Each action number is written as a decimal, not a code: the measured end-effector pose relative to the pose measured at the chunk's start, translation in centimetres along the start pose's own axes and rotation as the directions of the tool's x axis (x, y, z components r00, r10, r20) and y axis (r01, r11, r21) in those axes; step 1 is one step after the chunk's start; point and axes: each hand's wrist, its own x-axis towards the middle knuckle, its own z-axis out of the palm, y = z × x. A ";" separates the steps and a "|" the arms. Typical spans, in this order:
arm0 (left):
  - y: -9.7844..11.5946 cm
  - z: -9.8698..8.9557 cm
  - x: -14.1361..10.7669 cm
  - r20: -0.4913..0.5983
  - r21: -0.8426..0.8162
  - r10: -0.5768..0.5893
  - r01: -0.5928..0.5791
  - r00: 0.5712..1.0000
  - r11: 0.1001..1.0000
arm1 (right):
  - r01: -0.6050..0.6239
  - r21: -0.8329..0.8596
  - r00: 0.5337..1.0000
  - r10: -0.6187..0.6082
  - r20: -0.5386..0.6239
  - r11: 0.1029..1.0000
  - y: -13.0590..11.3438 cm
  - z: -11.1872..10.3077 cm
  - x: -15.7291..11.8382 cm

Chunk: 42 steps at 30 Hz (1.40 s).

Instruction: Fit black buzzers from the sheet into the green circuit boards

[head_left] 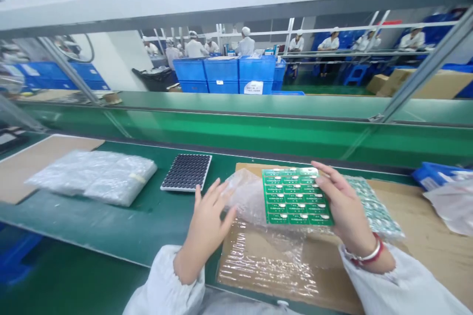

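Observation:
A green circuit board panel [295,197] with rows of small white-marked units is gripped at its right edge by my right hand [343,206], thumb on top. My left hand [209,221] is raised left of the panel, fingers spread, holding nothing. Clear plastic wrap [247,197] lies between the hands, partly behind my left fingers. Under the panel is a brown cardboard sheet [254,268] with glossy clear film on it. More green panels in bubble wrap [377,206] lie just beyond my right hand.
A black tray of round cells [187,171] and a bubble-wrapped stack [99,174] lie to the left. A blue bin [436,174] with white bags stands at the right. A metal post [424,69] rises beyond the table. Blue crates [221,74] and seated people are farther back.

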 end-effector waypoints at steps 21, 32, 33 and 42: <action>-13.0 0.2 -0.2 -0.203 0.213 0.035 0.009 0.978 0.977 | 0.107 -0.490 0.988 -0.038 0.148 0.865 11.9 -1.7 3.0; -10.9 1.1 0.6 -0.294 0.203 0.109 -0.049 0.950 0.978 | 0.090 -0.486 0.987 -0.015 0.158 0.869 11.6 -1.7 3.0; -10.8 1.3 0.6 -0.319 0.198 0.094 -0.030 0.943 0.980 | 0.087 -0.485 0.988 -0.013 0.155 0.870 11.5 -1.7 3.1; -9.9 2.0 0.6 -0.431 0.140 0.047 0.015 0.901 0.990 | 0.034 -0.508 0.990 0.039 0.132 0.861 10.9 -1.7 3.1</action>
